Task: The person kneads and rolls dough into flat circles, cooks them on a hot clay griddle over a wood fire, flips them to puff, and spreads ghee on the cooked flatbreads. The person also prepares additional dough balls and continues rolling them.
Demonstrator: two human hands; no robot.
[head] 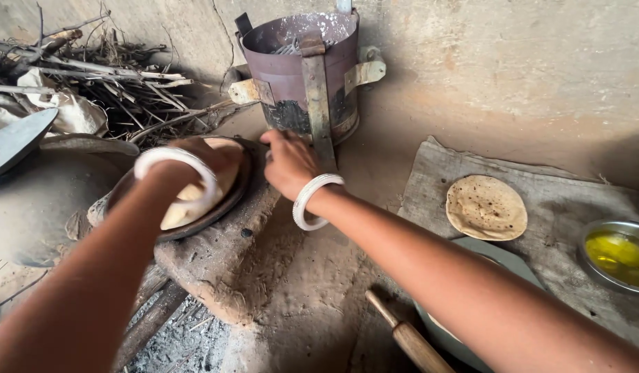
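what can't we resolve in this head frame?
- Flatbread on griddle: mostly hidden by left hand and its bangle.
- Left fingers: behind the hand, grip unclear.
- Right hand: fingers motion-blurred at the griddle rim; contact unclear.
- Metal drum stove: top cut by frame edge, inside unreadable.
- Rolling pin: cut by bottom edge.
- Bowl of yellow liquid: cut by right edge.

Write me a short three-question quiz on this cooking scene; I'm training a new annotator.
1. True or false: the left hand rests on the flatbread on the griddle.
2. Where does the cooked flatbread lie? A) cloth B) metal bowl C) firewood
3. What lies on the ground below the right hand and arm?

Key: 1 true; 2 A, the cloth; 3 a wooden rolling pin.
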